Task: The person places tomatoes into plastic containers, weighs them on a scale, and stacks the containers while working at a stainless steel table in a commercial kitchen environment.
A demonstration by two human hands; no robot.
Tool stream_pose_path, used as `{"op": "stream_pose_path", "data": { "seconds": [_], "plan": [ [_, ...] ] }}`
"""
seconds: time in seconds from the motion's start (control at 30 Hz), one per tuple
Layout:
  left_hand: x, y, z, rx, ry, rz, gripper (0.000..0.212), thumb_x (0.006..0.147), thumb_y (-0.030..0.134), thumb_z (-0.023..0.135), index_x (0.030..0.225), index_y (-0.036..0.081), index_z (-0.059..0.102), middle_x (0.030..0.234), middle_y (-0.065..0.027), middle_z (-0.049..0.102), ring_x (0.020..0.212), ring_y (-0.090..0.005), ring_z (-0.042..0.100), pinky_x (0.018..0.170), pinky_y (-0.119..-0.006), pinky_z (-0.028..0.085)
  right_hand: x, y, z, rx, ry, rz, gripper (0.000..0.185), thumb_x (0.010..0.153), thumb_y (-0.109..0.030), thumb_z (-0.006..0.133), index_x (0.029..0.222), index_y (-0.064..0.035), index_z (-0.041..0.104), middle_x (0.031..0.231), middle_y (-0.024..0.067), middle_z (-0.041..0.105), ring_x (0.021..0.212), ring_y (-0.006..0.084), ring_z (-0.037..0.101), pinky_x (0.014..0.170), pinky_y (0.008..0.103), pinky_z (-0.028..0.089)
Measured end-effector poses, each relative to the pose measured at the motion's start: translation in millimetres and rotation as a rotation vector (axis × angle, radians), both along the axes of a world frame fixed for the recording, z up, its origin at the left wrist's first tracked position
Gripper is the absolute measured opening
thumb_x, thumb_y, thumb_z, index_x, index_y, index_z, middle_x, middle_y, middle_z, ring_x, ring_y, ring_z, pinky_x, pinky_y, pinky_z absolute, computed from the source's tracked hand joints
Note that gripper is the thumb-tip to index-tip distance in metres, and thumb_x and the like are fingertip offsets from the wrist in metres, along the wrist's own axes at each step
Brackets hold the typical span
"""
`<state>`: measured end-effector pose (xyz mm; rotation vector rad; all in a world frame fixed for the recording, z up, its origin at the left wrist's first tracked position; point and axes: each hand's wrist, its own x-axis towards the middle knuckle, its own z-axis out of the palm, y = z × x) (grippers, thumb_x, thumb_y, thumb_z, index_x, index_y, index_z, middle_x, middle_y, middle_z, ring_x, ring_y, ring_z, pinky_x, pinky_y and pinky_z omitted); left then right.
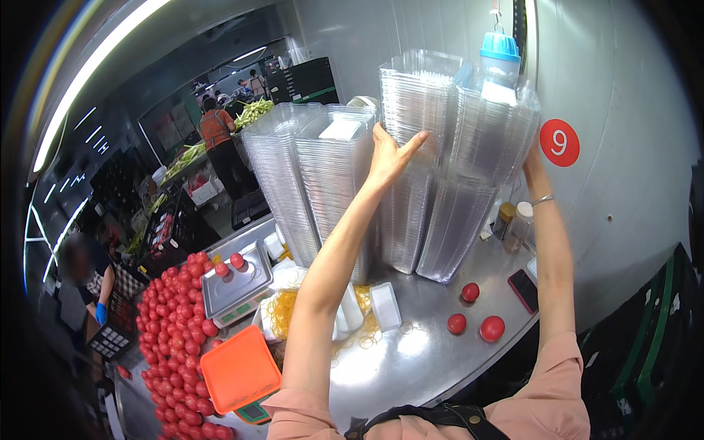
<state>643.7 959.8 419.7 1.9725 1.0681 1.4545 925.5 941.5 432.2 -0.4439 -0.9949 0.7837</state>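
Note:
Both my arms reach up to tall nested stacks of clear plastic containers. My left hand (pixel 391 151) presses its palm and spread thumb against the upper left stack (pixel 418 99). On the far side of the upper right stack (pixel 489 135) is my right hand (pixel 531 159), its fingers mostly hidden. The two upper stacks rest on or right above two lower stacks (pixel 456 231). Further left stand more container stacks (pixel 330 170) with a white paper on top. Many tomatoes (pixel 176 330) lie heaped on the steel table (pixel 396 368), and a few (pixel 492 328) lie apart at the right.
A steel-topped scale (pixel 236 280) holds tomatoes beside an orange-topped scale (pixel 241 369). Yellow rubber bands (pixel 283 313) and white foam trays (pixel 386 306) lie midtable. A phone (pixel 523 291) and jars (pixel 517 226) sit near the wall. Co-workers (pixel 217 132) and crates (pixel 115 330) are at left.

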Motion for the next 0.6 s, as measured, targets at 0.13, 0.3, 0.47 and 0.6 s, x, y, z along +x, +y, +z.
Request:
{"op": "stream_pose_path", "data": {
  "seconds": [0.13,0.3,0.47,0.6],
  "plan": [
    [15,-17,14,0.074,0.009,0.049,0.101,0.072,0.041,0.072,0.134,-0.01,0.011,0.127,-0.0317,0.029,0.117,-0.0365,0.041,0.097,-0.041,0.037,8,6,-39,-0.092,0.007,0.022,0.05,0.093,-0.048,0.031,0.109,-0.0064,0.052,0.099,0.008,0.057,0.082,0.0121,0.056,0.063,0.0241,0.045],
    [-3,-6,15,0.065,0.011,0.05,0.095,0.068,0.04,0.074,0.129,-0.011,0.022,0.125,-0.0307,0.037,0.117,-0.0382,0.041,0.097,-0.042,0.036,10,13,-36,-0.086,0.0,0.016,0.05,0.093,-0.047,0.031,0.112,-0.0066,0.052,0.103,0.0085,0.057,0.084,0.012,0.056,0.063,0.0239,0.045],
    [1,-31,-3,0.244,-0.005,0.291,0.091,0.07,0.04,0.073,0.13,-0.008,0.023,0.124,-0.0283,0.038,0.114,-0.0405,0.043,0.095,-0.043,0.038,12,12,-50,-0.098,-0.003,0.017,0.049,0.093,-0.047,0.031,0.115,-0.0069,0.051,0.106,0.0089,0.057,0.086,0.012,0.056,0.064,0.0236,0.045],
    [-6,-39,0,0.181,0.057,0.323,0.088,0.071,0.036,0.073,0.13,-0.007,0.023,0.123,-0.0274,0.04,0.111,-0.0417,0.046,0.092,-0.044,0.041,7,11,-76,-0.146,0.004,0.029,0.049,0.093,-0.046,0.031,0.117,-0.0072,0.051,0.108,0.0093,0.056,0.087,0.0119,0.056,0.064,0.0235,0.044]
  ]
}}
